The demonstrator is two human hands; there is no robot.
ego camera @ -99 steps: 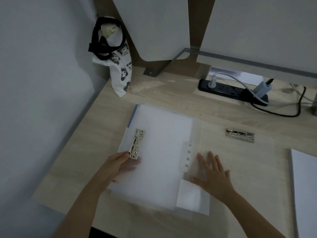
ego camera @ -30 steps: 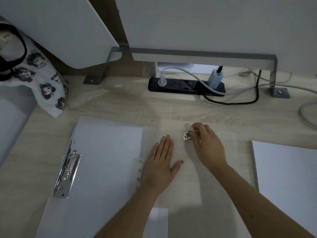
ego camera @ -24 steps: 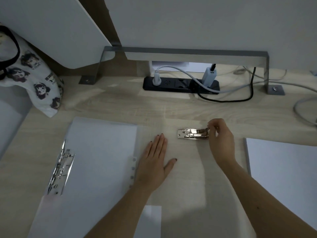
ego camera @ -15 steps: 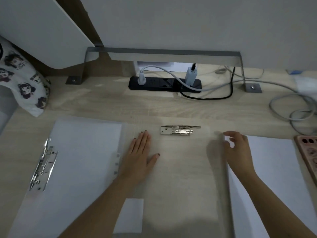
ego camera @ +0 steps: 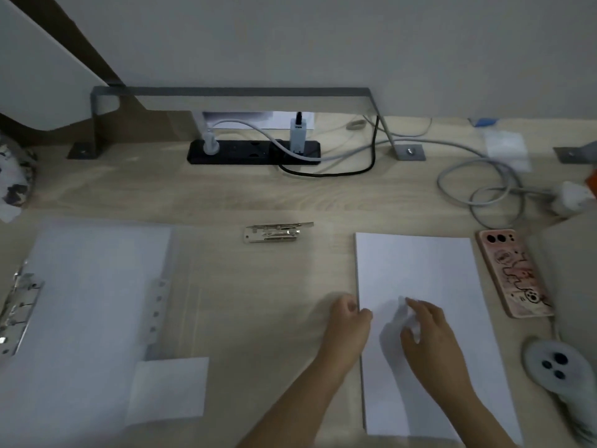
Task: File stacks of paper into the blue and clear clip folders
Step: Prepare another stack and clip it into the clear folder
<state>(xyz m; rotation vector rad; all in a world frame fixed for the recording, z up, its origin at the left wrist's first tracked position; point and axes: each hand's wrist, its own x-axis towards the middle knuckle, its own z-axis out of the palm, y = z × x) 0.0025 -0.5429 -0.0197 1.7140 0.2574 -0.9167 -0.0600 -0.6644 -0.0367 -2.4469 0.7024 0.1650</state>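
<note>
Reaching onto the loose paper stack (ego camera: 416, 286) right of the clear folder (ego camera: 258, 318), left hand (ego camera: 347, 321) pinching its edge, right hand (ego camera: 426, 328) curled on top; clip (ego camera: 274, 232) empty, filing here unstarted

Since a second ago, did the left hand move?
Yes. The left hand left its spot below the metal clip and slid right to the paper stack's left edge, beside the right hand.

The patterned bag (ego camera: 14, 185) at far left and white controller (ego camera: 563, 379) at lower right are cut by the frame's edges; the right hand (ego camera: 429, 331) blurs, hiding its fingertips' grip
</note>
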